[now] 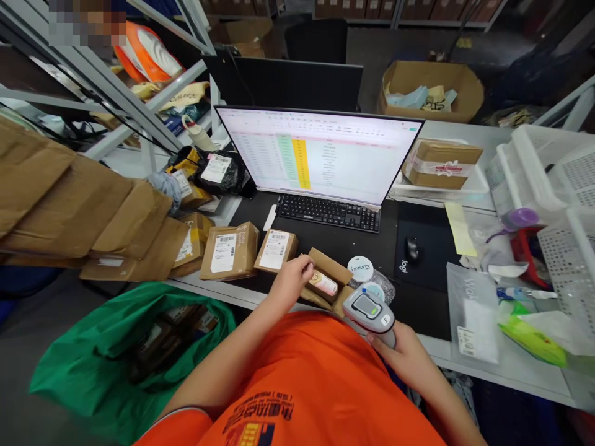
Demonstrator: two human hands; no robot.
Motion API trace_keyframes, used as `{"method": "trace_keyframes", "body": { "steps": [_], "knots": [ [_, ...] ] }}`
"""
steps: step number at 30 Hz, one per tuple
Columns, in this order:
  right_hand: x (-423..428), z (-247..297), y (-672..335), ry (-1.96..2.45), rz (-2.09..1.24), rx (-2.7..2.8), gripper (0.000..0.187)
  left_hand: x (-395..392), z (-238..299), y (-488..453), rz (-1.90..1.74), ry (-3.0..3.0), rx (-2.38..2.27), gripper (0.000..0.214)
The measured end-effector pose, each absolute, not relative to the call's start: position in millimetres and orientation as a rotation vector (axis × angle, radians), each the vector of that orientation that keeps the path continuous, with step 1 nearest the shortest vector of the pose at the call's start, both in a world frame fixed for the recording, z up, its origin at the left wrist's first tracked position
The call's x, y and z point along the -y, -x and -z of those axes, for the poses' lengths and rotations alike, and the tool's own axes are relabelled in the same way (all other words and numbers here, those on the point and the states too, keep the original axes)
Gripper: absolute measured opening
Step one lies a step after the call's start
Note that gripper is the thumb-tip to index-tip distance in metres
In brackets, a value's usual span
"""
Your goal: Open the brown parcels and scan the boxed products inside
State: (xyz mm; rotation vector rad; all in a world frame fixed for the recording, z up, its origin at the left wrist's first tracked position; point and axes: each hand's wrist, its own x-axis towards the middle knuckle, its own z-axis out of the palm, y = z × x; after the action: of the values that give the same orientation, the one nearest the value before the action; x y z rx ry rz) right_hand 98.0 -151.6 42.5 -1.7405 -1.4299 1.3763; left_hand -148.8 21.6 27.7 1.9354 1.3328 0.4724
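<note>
A scanner (369, 306) gripped, an open box (331, 265) between the hands
The right hand (403, 352) wraps the scanner's handle, probably for aiming; the left hand (292, 277), fingers narrowed, is at the box's edge, perhaps steadying it; whether pinching, I cannot tell. A small bottle (324, 284) lies inside.

The barcode scanner (370, 321) is smooth grey plastic around a glossier screen (366, 304). The open carton (331, 266) is matt brown cardboard; a closed parcel (246, 248) is cardboard too, with a smooth white paper label (223, 253). Bubble wrap (387, 286) looks clear, crinkled and shiny. The mouse mat (430, 248) is matt black, a basket (561, 251) perforated white plastic, the sack (88, 359) creased green fabric, the shirt (320, 371) orange cloth.
</note>
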Motion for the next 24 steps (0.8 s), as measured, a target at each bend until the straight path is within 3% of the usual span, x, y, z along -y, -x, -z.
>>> {"method": "trace_keyframes", "body": {
  "steps": [4, 7, 10, 13, 19, 24],
  "knots": [
    [156.9, -32.8, -108.8, 1.865, -1.340, 1.225, 0.063, -21.5, -29.9, 148.5, -0.468, -1.932, -1.339, 0.015],
    [155.6, -0.5, -142.9, 2.215, -1.114, 1.058, 0.077, -17.5, -26.0, 151.4, -0.516, -1.895, -1.334, 0.015],
    [152.2, 49.7, -192.2, 2.696, -0.673, 1.035, 0.071, -10.1, -17.2, 157.0, -0.594, -1.789, -1.351, 0.014],
    [157.8, 101.9, -238.9, 2.882, -0.488, 1.012, 0.066, -1.0, -6.3, 164.0, -0.679, -1.631, -1.359, 0.015],
    [181.5, 159.3, -273.0, 2.852, -0.402, 0.724, 0.071, 11.1, 4.8, 170.6, -0.713, -0.927, -1.252, 0.051],
    [158.9, 141.3, -234.8, 2.422, 0.260, 0.902, 0.082, 19.9, -1.6, 153.6, -0.719, -0.549, -1.189, 0.061]
  ]
}}
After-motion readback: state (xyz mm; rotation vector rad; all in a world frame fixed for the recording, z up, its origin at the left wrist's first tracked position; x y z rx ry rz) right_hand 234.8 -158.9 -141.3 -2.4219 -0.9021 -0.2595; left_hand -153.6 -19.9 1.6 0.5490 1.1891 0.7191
